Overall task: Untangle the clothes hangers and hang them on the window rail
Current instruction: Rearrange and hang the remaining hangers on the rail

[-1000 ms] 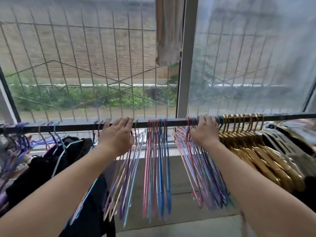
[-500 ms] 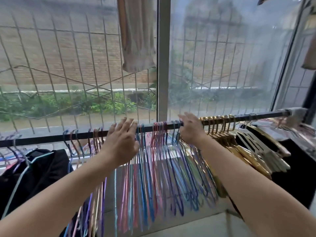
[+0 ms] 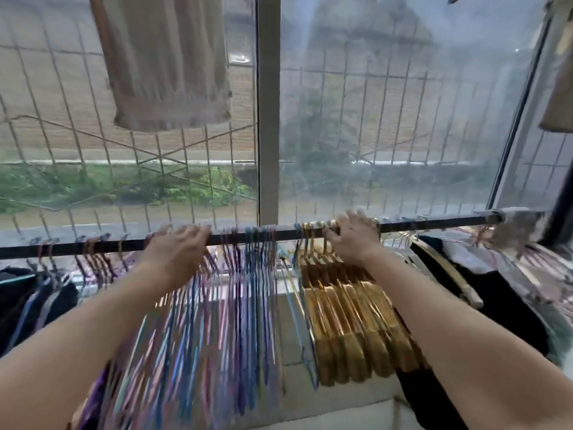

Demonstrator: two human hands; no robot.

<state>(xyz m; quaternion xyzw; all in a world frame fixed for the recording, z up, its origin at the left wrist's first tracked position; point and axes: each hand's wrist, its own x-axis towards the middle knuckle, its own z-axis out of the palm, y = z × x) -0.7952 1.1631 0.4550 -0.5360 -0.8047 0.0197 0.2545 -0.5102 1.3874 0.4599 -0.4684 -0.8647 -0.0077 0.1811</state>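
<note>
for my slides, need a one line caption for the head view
Left hand and right hand at the window rail, among coloured wire hangers and golden hangers.

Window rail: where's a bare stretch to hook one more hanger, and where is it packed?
The rail is bare between the right hand and its right end. Colored wire hangers and gold hangers crowd between the hands.

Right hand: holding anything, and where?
The right hand rests on the gold hangers at their hooks by the rail; motion blur hides any actual grip.
</note>
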